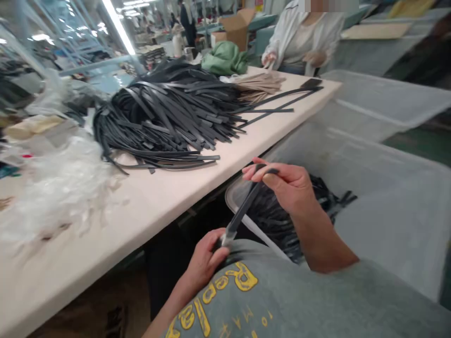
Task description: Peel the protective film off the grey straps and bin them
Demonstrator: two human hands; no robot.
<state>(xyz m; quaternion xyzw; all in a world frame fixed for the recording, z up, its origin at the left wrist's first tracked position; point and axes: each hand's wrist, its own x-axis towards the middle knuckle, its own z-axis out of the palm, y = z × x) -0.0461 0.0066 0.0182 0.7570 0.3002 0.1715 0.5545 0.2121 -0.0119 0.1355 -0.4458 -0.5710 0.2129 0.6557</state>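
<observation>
Between my two hands runs a dark strap (243, 210), slanting up to the right in front of my body. My left hand (207, 256) grips its lower end, where a pale, clear-looking wrap (229, 236) shows. The upper end is pinched in the fingers of my right hand (287, 183), with a dark tip sticking out by the thumb. Beyond my hands, a big heap of dark straps (169, 112) lies on the pale table (169, 202). More dark straps (275, 225) fill the bottom of a translucent plastic bin (387, 211) beside my right arm.
Crumpled clear plastic (66, 188) lies on the table's left part. Tan straps (259, 87) and a green bag (225, 58) sit past the dark heap. At the far table end is a person in a light jacket (303, 40). A cardboard box (237, 30) stands behind.
</observation>
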